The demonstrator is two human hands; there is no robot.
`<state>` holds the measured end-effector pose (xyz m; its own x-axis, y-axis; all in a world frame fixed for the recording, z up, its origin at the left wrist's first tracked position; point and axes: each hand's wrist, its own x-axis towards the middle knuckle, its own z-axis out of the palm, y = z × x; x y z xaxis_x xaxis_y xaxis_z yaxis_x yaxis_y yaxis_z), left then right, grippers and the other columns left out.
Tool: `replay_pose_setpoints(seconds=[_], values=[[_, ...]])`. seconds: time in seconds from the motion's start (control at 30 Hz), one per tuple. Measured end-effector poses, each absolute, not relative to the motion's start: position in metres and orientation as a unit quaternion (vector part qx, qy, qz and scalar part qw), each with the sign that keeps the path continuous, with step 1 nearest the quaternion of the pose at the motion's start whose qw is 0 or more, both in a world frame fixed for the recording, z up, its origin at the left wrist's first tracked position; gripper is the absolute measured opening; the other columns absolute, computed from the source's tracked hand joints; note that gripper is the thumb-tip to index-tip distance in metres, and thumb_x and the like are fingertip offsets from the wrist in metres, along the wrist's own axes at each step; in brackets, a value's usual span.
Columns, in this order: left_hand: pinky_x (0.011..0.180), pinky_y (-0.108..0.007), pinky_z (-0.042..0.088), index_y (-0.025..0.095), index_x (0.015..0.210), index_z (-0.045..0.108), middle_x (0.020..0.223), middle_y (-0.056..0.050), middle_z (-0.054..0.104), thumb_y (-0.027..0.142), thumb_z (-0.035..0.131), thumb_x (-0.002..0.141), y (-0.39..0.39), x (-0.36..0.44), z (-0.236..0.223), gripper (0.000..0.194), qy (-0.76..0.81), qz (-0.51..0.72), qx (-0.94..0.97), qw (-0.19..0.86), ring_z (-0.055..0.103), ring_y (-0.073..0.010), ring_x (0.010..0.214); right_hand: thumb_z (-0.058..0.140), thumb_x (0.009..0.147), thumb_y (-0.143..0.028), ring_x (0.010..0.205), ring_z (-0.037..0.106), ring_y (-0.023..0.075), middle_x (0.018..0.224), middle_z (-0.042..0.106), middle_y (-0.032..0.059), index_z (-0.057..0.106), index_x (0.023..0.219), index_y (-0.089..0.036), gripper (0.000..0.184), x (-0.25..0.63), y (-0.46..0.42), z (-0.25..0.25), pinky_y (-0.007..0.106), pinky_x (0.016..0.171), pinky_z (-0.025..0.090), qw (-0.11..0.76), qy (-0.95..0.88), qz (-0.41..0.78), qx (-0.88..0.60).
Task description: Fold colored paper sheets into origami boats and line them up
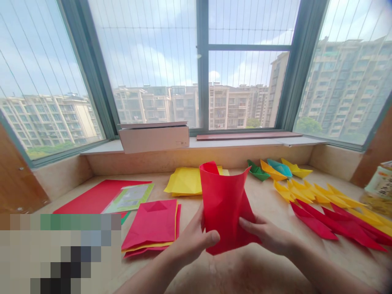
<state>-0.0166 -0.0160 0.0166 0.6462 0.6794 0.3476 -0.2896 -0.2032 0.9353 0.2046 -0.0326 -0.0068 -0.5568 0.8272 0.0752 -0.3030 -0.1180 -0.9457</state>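
Note:
A sheet of red paper [225, 204] stands curved between my two hands, above the stone-like counter. My left hand [197, 232] grips its lower left side, thumb across the front and fingers behind. On the right edge, my right hand [261, 230] pinches the paper with the thumb in front; its fingers are partly hidden behind the sheet. Close to my left hand lies a stack of red and yellow paper [151, 224]. Partly behind the raised sheet is a pile of yellow paper [185, 181].
Folded paper boats fill the right side: red boats [339, 224], yellow boats [315, 192] and a green boat [259, 170]. A jar [379, 188] stands far right. A red sheet [88, 198] with a clear packet [131, 197] lies left. A white box [154, 138] sits on the sill.

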Motion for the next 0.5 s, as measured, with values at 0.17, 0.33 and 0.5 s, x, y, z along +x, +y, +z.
replay_pose_setpoints(seconds=[0.17,0.33,0.5], values=[[0.102,-0.05,0.047,0.028,0.154,0.016,0.145,-0.014,0.048,0.051,0.08,0.069,-0.018,-0.013,0.008,0.108,0.157,0.429,0.64,0.618,0.051,-0.0376,0.127,0.06,0.092,-0.045,0.109,0.064,0.0283,0.116,0.07,0.0073,0.066,0.124,-0.025,0.038,0.197,-0.036,-0.008,0.045,0.1,0.046,0.361,-0.604,0.658,-0.268],[0.103,-0.049,0.045,0.026,0.155,0.015,0.145,-0.016,0.049,0.051,0.077,0.073,-0.015,-0.015,0.002,0.106,0.187,0.483,0.579,0.629,0.049,-0.0376,0.129,0.065,0.085,-0.054,0.111,0.062,0.0317,0.12,0.068,0.0111,0.063,0.126,-0.022,0.052,0.203,-0.041,-0.009,0.047,0.098,0.048,0.34,-0.635,0.627,-0.296],[0.102,-0.05,0.044,0.03,0.154,0.018,0.141,-0.015,0.054,0.048,0.068,0.083,-0.013,-0.016,0.002,0.089,0.185,0.458,0.543,0.679,0.053,-0.0351,0.126,0.038,0.08,-0.083,0.121,0.056,0.0366,0.127,0.064,0.017,0.061,0.13,-0.018,0.086,0.203,-0.044,-0.01,0.052,0.102,0.043,0.382,-0.584,0.666,-0.262]])
